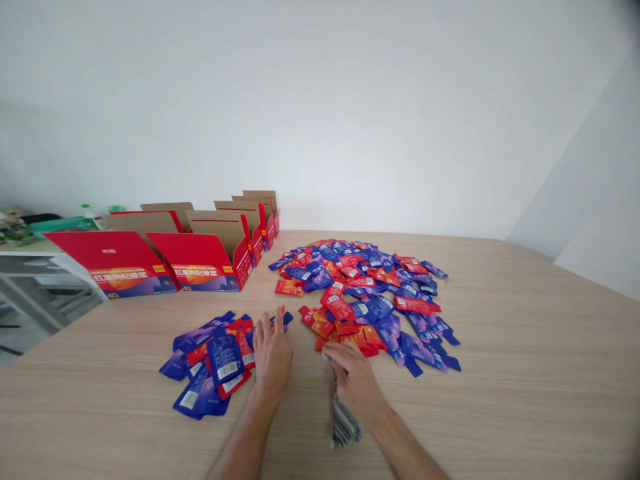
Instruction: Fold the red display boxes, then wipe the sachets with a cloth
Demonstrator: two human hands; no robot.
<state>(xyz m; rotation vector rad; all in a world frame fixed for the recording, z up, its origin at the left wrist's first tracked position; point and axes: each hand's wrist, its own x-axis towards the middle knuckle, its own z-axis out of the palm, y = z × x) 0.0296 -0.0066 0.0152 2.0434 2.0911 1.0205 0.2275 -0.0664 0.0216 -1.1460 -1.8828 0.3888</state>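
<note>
Right fingers (345,353) closed in a pinch on a striped cloth (346,427); a bit of it shows at the fingertips, the rest trails below the hand, toward the wearer. Whether its lower end rests on the bench (530,387) cannot be told.

Left fingers (267,328) somewhat spread, palm down, at the right edge of the small pile (225,357). A blue packet (287,319) lies partly under or just beyond their tips; contact not clear, pads hidden. Small pile: blue and red packets, overlapping, several with barcodes up, mostly left of the left fingers.

Large pile (363,293): same two colours, many more packets, heaped loosely. Near edge just beyond the right fingers; spreads ahead and to their right, well apart from the small pile.

Boxes (203,270): red, printed, lids raised, tan insides showing. They stand in a group beyond the small pile, ahead and left of the left fingers, near ones largest in view. Past them, far left, a side table (25,250) with clutter, partly hidden. White wall (360,127) behind all.
</note>
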